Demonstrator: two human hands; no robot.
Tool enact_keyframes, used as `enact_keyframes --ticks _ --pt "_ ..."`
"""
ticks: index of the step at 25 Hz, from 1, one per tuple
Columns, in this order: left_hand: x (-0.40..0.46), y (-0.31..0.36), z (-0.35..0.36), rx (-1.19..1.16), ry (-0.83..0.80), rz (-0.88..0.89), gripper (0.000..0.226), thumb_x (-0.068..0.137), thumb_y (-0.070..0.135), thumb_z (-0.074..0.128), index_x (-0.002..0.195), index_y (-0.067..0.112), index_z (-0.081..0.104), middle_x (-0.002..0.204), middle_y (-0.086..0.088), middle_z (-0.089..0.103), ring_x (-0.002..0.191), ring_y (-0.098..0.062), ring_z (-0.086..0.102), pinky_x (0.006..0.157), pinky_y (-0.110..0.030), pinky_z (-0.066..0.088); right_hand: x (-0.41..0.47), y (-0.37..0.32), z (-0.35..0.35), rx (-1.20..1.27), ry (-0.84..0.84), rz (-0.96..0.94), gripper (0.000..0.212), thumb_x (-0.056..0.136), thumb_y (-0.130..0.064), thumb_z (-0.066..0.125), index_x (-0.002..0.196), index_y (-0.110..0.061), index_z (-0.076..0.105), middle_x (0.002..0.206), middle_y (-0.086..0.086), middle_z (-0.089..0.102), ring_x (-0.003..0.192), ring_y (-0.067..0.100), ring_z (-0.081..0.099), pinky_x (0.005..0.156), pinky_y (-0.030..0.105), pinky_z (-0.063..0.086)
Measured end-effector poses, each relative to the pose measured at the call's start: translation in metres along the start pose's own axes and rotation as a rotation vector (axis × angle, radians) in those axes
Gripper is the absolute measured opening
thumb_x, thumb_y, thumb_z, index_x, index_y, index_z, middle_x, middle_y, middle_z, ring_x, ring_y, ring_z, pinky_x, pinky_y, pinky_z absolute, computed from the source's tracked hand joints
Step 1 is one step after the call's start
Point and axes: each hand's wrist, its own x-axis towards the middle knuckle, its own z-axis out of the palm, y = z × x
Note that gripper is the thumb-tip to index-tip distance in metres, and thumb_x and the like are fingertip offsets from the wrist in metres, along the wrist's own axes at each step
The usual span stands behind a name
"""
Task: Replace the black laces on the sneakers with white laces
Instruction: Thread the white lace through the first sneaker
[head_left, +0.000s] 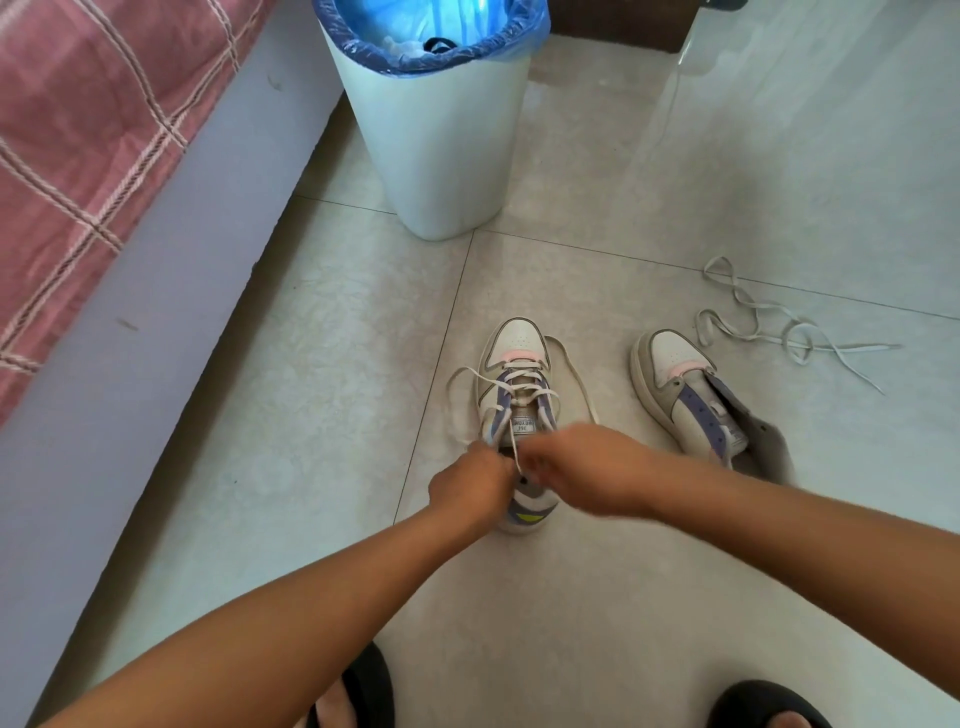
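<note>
Both hands, left hand (470, 486) and right hand (582, 467), pinch the white lace (519, 387) on the left sneaker (514, 343); the right sneaker (670, 364) lies unlaced, spare lace (769, 325) beyond.

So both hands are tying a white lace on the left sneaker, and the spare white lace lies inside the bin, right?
Not quite. In the head view the spare white lace lies loose on the floor tiles beside the unlaced right sneaker, not in the bin. The rest holds.

Home bedroom: bed (78, 171) with pink plaid cover, tiled floor (597, 597), white bin (441, 156) with blue liner.
</note>
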Motion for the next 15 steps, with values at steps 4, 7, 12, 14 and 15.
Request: enact_keyframes --ticks 4,7,12,14,15 --pt "0.001 0.001 -0.002 0.125 -0.024 0.063 0.029 0.099 0.019 0.034 0.121 0.006 0.048 0.116 -0.012 0.055 0.104 -0.029 0.055 0.082 -0.038 0.045 -0.074 0.004 0.048 -0.474 -0.244 -0.165 0.01 0.079 -0.021 0.064 0.074 -0.018 0.056 0.083 0.007 0.069 0.079 0.027 0.068 0.045 0.024 0.009" --pt "0.003 -0.003 -0.001 -0.01 0.007 0.014 0.024 0.097 0.028 0.033 0.106 0.011 0.047 0.108 -0.01 0.059 0.086 -0.025 0.054 0.069 -0.032 0.039 -0.078 0.019 0.065 -0.411 -0.555 0.007 0.021 0.095 -0.01 0.042 0.074 -0.01 0.045 0.114 0.016 0.063 0.107 0.035 0.06 0.051 0.023 0.023" --pt "0.012 -0.019 -0.009 -0.144 -0.02 0.059 0.039 0.089 0.05 0.044 0.109 0.018 0.046 0.104 -0.004 0.061 0.09 -0.022 0.058 0.069 -0.03 0.043 -0.016 0.017 0.031 -0.087 0.289 0.195 0.027 0.097 -0.036 0.041 0.114 -0.019 0.052 0.112 0.004 0.056 0.106 0.025 0.052 0.072 0.031 0.038" --pt "0.017 -0.023 -0.017 -0.197 0.009 0.09 0.05 0.086 0.054 0.049 0.119 0.018 0.041 0.104 -0.004 0.06 0.094 -0.022 0.059 0.074 -0.031 0.045 0.013 0.005 0.023 -0.117 0.431 0.193 0.029 0.096 -0.035 0.045 0.113 -0.014 0.056 0.112 0.006 0.053 0.105 0.025 0.049 0.071 0.031 0.036" --pt "0.019 -0.023 -0.02 -0.202 0.021 0.102 0.052 0.086 0.053 0.051 0.121 0.017 0.04 0.103 -0.004 0.06 0.093 -0.022 0.058 0.074 -0.031 0.046 0.023 0.001 0.021 -0.155 0.407 0.198 0.029 0.095 -0.031 0.048 0.113 -0.01 0.058 0.113 0.009 0.052 0.105 0.028 0.048 0.073 0.033 0.037"
